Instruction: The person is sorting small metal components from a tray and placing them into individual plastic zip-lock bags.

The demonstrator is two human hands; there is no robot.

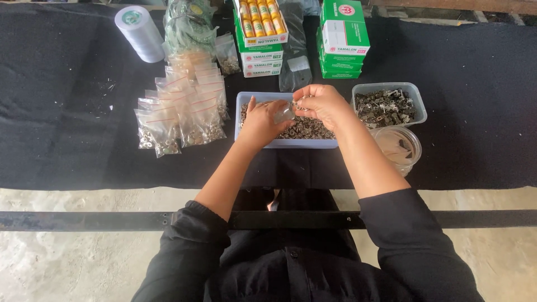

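Note:
My left hand [260,121] holds a small clear plastic bag [283,113] over a pale blue tray [244,100] filled with small metal screws. My right hand [323,104] is right beside it, fingers pinched at the bag's mouth with small metal pieces between the fingertips. Both hands hover above the tray's middle, and they hide much of its contents.
Several filled clear zip bags [182,109] lie in a pile to the left. A clear tub of metal brackets [389,104] and a round clear container [398,146] stand on the right. Green-and-white boxes [342,39], an open box of orange tubes [260,23] and a white tape roll [140,32] sit behind.

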